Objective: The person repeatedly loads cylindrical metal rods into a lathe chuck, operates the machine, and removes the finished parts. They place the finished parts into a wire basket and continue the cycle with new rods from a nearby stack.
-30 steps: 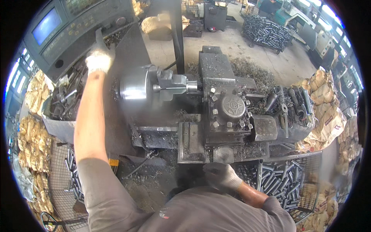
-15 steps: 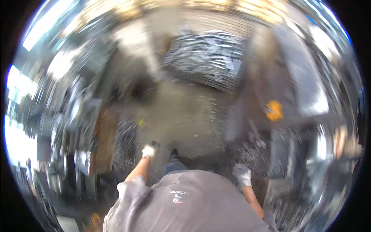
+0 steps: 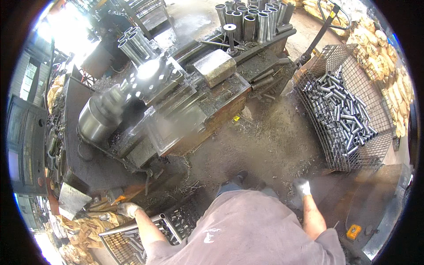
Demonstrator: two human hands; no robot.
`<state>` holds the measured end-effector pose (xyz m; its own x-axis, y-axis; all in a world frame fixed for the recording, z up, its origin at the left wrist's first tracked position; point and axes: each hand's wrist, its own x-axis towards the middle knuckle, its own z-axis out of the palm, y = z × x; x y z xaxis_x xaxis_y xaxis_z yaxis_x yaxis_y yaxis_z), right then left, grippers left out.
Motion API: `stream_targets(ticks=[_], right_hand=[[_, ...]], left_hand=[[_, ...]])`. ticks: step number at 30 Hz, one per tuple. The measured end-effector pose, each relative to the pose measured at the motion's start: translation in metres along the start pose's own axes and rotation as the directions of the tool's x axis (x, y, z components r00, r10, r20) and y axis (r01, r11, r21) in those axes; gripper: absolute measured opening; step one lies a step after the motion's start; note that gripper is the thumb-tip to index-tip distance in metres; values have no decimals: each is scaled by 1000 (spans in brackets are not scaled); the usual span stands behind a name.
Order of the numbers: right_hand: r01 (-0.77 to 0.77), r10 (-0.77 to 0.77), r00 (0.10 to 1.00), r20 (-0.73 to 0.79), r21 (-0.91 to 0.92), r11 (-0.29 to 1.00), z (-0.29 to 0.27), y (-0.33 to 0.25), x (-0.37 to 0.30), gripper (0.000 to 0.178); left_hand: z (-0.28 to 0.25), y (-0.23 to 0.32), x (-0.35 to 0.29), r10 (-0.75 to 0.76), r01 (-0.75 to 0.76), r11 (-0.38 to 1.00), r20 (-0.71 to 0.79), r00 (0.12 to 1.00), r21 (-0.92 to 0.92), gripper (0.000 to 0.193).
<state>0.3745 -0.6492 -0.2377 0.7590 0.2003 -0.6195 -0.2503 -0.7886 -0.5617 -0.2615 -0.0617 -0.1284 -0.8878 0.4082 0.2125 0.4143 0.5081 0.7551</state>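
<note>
I'd steer my left hand (image 3: 128, 209) clear of the near-left basket (image 3: 113, 248) holding metal tubes (image 3: 137, 244), my right hand (image 3: 303, 187) hanging well apart, though I can't tell either's finger spread.

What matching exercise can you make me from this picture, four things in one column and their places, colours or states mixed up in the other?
Column one:
1. The person's left hand
2. The small box on the right
3. The short metal tubes
4. The tall metal tubes at top centre

Column two:
A. Heaped in a wire cage
B. Gloved, in the picture's lower left
C. Standing on end
D. Orange-yellow

Right pairs: 1-B, 2-D, 3-A, 4-C.
</note>
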Motion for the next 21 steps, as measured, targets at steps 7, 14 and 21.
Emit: stream_targets(ticks=[7, 14, 21], right_hand=[[352, -274, 933, 233, -433, 830, 15, -118, 48, 32], [203, -142, 974, 176, -405, 891, -44, -83, 118, 39], [119, -105, 966, -237, 48, 992, -168, 37, 205, 36]], left_hand=[[60, 0, -68, 378, -406, 898, 179, 909, 169, 47], [150, -3, -322, 218, -350, 933, 911, 351, -88, 36], [182, -13, -579, -349, -113, 937, 850, -395, 331, 25]])
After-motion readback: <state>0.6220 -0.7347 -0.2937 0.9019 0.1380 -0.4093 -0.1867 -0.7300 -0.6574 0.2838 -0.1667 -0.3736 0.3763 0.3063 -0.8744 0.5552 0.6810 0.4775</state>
